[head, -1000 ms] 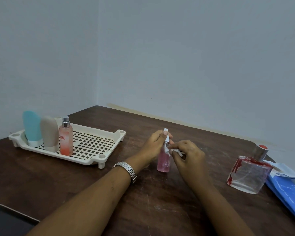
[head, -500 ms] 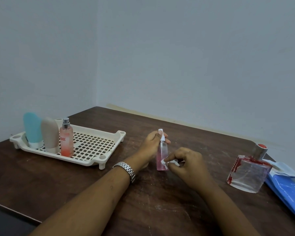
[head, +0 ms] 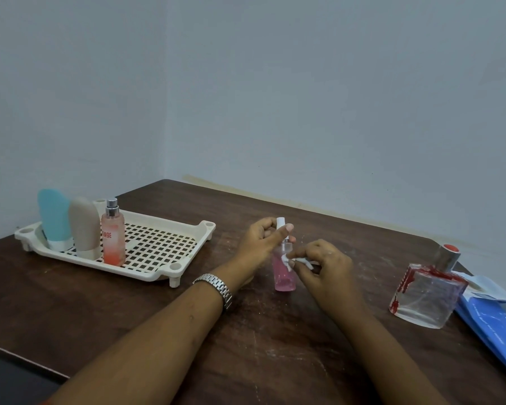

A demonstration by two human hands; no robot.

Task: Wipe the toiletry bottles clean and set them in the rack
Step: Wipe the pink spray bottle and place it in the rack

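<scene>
Bottle [head: 284, 277] upright, far from table [head: 275, 352] edges; left hand [head: 262, 244] gripping, right hand [head: 326, 268] pinching wipe [head: 298, 261].

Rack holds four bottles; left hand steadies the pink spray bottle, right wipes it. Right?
No. Head view shows three in the rack: blue tube, beige tube, orange spray bottle. Left hand steadies the pink spray bottle, right hand wipes it with a white wipe.

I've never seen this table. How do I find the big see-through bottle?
Look at the brown table, then go to its right side, beside the blue packet. The glass bottle stands there alone: square, clear, with red smears and a silver cap, unlike the thin pink bottle mid-table.
</scene>
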